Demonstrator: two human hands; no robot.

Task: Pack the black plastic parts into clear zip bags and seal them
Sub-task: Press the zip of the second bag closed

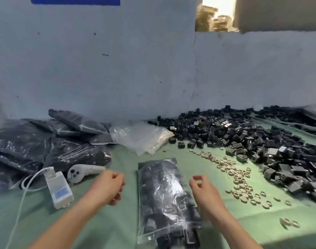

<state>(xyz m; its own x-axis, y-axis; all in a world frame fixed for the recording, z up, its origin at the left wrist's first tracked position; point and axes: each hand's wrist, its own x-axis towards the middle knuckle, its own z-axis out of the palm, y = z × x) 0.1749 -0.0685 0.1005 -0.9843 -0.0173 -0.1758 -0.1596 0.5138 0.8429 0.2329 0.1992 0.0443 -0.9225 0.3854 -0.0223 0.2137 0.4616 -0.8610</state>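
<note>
Clear zip bag [164,194], crinkled glossy film, packed with blocky black parts [153,177], lies flat on green cloth worktop [117,221] between hands. Grip of left hand [110,187] and right hand [202,187] loose, fingers half curled, holding nothing. At right, loose heap [243,133] of same parts and round beige rings [240,184]. At left, filled bags [27,146]; behind, empty clear bags [141,137].
</note>
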